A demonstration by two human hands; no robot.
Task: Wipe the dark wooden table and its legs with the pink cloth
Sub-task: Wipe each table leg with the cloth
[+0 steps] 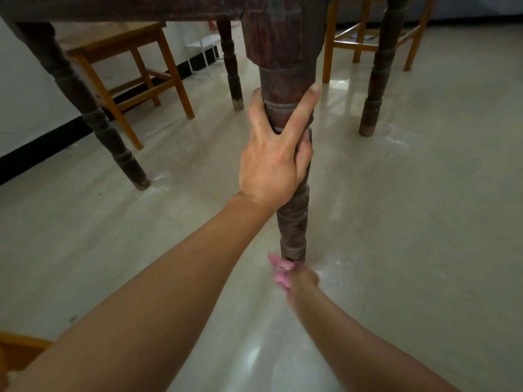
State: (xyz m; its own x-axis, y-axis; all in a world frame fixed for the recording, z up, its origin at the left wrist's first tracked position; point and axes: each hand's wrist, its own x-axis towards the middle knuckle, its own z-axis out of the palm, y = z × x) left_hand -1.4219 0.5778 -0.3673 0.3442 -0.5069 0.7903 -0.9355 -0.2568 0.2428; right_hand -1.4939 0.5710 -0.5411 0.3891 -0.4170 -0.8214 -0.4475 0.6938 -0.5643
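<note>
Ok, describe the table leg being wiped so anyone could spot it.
Under the dark wooden table, take the nearest leg, at centre. Unlike the other three, it has the left hand gripping it and the pink cloth at its foot.

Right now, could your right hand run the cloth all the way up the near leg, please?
Probably only partway. The right hand holds the cloth at the foot of the leg, with bare wood above it, but the left hand grips the leg midway and covers that part.
</note>
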